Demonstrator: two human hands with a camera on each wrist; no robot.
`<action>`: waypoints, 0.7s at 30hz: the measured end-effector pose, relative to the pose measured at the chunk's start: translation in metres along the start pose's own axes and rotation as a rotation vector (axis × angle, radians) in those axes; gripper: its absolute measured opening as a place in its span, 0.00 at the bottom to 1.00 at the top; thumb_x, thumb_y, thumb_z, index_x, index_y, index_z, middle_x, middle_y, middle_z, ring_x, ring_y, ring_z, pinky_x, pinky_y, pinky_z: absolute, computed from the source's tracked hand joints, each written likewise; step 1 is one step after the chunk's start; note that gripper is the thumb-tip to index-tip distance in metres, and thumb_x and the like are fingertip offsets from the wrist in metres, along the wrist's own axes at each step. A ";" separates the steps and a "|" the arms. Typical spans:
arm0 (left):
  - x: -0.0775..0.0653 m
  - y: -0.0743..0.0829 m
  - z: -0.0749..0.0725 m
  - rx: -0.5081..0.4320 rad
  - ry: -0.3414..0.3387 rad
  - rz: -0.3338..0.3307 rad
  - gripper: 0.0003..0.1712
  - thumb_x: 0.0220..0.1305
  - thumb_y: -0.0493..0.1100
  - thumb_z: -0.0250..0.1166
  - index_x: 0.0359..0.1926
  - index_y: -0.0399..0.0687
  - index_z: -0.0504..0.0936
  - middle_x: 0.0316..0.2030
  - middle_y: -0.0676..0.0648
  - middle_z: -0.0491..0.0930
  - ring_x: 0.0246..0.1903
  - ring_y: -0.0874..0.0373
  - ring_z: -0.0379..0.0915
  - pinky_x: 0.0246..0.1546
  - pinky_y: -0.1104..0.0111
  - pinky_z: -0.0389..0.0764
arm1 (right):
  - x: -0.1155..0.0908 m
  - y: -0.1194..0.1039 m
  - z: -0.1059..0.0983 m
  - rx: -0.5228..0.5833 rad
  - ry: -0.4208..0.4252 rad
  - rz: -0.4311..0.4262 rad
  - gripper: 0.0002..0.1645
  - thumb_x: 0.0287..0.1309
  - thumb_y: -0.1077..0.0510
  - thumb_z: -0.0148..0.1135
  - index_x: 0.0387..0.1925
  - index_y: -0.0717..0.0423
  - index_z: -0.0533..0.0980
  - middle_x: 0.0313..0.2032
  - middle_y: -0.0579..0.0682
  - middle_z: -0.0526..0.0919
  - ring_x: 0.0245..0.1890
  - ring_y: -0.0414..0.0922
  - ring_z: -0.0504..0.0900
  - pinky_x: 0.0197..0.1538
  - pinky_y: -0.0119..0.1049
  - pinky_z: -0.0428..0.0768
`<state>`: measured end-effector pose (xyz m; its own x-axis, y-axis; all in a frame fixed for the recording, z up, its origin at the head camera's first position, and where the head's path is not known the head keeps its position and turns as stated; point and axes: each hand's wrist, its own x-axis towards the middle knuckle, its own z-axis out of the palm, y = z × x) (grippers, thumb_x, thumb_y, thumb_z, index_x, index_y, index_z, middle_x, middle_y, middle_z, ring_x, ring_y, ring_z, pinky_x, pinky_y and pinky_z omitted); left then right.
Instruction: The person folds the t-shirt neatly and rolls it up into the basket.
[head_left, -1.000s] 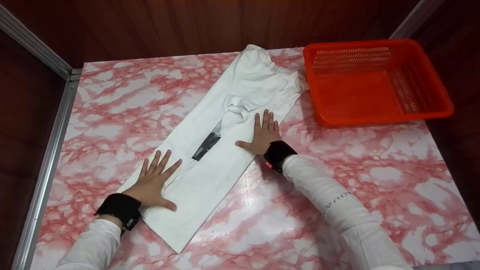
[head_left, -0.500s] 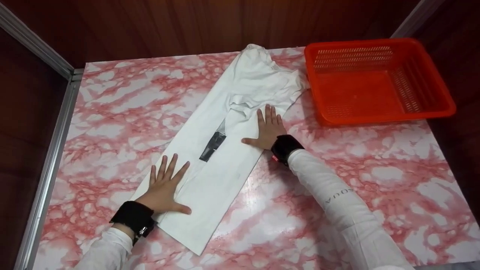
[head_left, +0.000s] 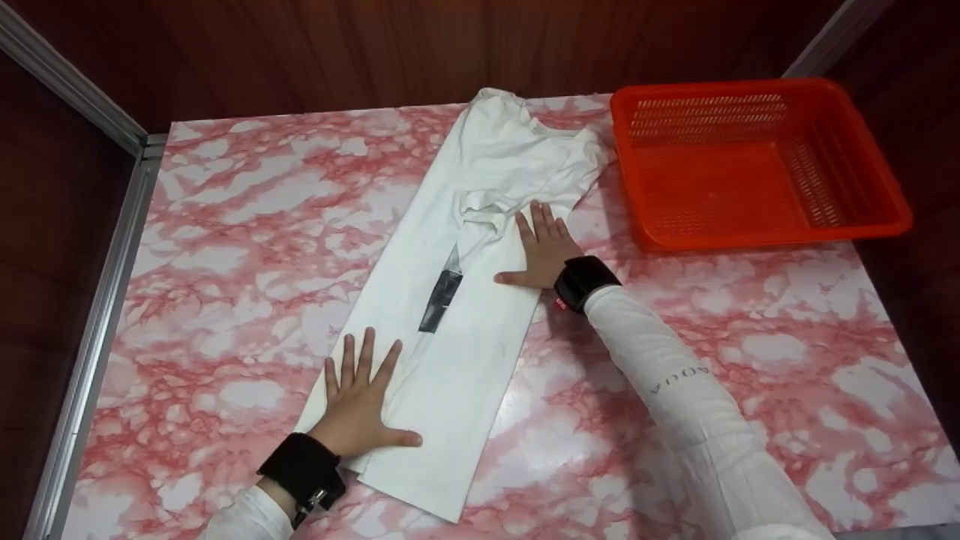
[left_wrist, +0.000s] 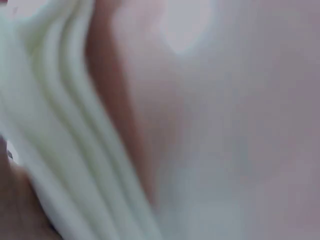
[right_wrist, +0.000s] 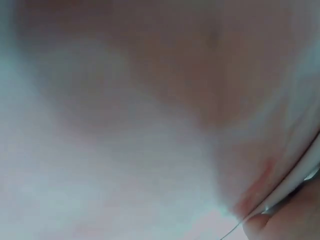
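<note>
A white shirt (head_left: pixel 480 360), folded lengthwise into a long strip, lies on the table with its neck end at the back. Part of a dark printed patch (head_left: pixel 441 301) shows along the fold in its middle. My left hand (head_left: pixel 358 412) rests with spread fingers on the shirt's near left part, its thumb pointing right. Flat on the right edge, farther up, is my right hand (head_left: pixel 546 255), fingers spread as well. Layered white cloth (left_wrist: pixel 75 130) lies close beside the hand in the left wrist view. The right wrist view is mostly blurred, with part of the hand (right_wrist: pixel 285 220) in its lower right corner.
A red plastic basket (head_left: pixel 761 238) with slotted walls stands at the back right, close beside the shirt's sleeve end. The table (head_left: pixel 247 202) has a pink and white marbled top. Dark wood panels (head_left: pixel 315 52) rise behind it and at both sides.
Both hands have shifted to the right on the shirt, the left one also toward me and the right slightly away. The shirt's near end has swung right, so the strip lies straighter.
</note>
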<state>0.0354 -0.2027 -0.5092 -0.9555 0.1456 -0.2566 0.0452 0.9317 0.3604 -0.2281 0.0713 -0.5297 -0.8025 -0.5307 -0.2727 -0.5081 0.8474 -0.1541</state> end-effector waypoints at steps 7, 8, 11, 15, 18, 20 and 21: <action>-0.005 0.019 0.011 -0.065 0.027 -0.044 0.75 0.21 0.81 0.60 0.69 0.61 0.34 0.67 0.43 0.19 0.63 0.41 0.09 0.56 0.40 0.22 | 0.007 0.006 -0.006 -0.005 -0.017 -0.038 0.73 0.27 0.11 0.33 0.68 0.50 0.30 0.67 0.57 0.25 0.67 0.51 0.24 0.67 0.48 0.37; -0.005 0.022 0.013 -0.072 0.030 -0.048 0.75 0.21 0.81 0.60 0.69 0.60 0.34 0.67 0.43 0.19 0.63 0.41 0.09 0.55 0.40 0.22 | 0.007 0.007 -0.008 -0.003 -0.019 -0.045 0.73 0.27 0.11 0.34 0.68 0.50 0.30 0.67 0.57 0.25 0.67 0.51 0.24 0.67 0.49 0.37; -0.006 0.031 0.017 -0.080 0.040 -0.061 0.74 0.23 0.81 0.60 0.69 0.60 0.34 0.67 0.42 0.19 0.63 0.40 0.09 0.55 0.40 0.22 | 0.010 0.011 -0.010 -0.019 -0.027 -0.059 0.73 0.27 0.11 0.35 0.68 0.48 0.28 0.67 0.56 0.24 0.67 0.51 0.24 0.67 0.48 0.37; -0.005 0.043 0.021 -0.079 0.033 -0.097 0.73 0.24 0.81 0.59 0.69 0.60 0.34 0.67 0.42 0.18 0.63 0.40 0.09 0.56 0.41 0.22 | 0.014 0.018 -0.010 -0.035 -0.034 -0.085 0.73 0.26 0.11 0.34 0.67 0.46 0.27 0.67 0.54 0.23 0.67 0.49 0.23 0.67 0.48 0.37; -0.005 0.052 0.024 -0.079 0.020 -0.116 0.73 0.25 0.81 0.59 0.69 0.60 0.33 0.66 0.42 0.17 0.63 0.40 0.08 0.56 0.41 0.21 | 0.016 0.022 -0.010 -0.025 -0.026 -0.113 0.73 0.26 0.11 0.35 0.67 0.46 0.28 0.67 0.55 0.24 0.67 0.49 0.24 0.67 0.48 0.37; -0.005 0.057 0.025 -0.078 0.009 -0.122 0.73 0.26 0.81 0.58 0.69 0.59 0.32 0.66 0.41 0.17 0.62 0.40 0.08 0.55 0.40 0.21 | 0.016 0.026 -0.011 -0.026 -0.023 -0.131 0.73 0.26 0.11 0.36 0.67 0.47 0.28 0.67 0.54 0.25 0.67 0.49 0.25 0.67 0.48 0.38; -0.005 0.060 0.026 -0.079 0.005 -0.122 0.73 0.26 0.80 0.59 0.69 0.59 0.32 0.66 0.41 0.16 0.62 0.39 0.08 0.55 0.40 0.21 | 0.016 0.027 -0.011 -0.026 -0.023 -0.138 0.73 0.26 0.11 0.36 0.68 0.47 0.29 0.68 0.54 0.25 0.67 0.48 0.25 0.67 0.47 0.38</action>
<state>0.0501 -0.1386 -0.5092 -0.9539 0.0314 -0.2985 -0.0939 0.9133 0.3962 -0.2583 0.0857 -0.5274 -0.7168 -0.6417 -0.2726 -0.6214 0.7653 -0.1675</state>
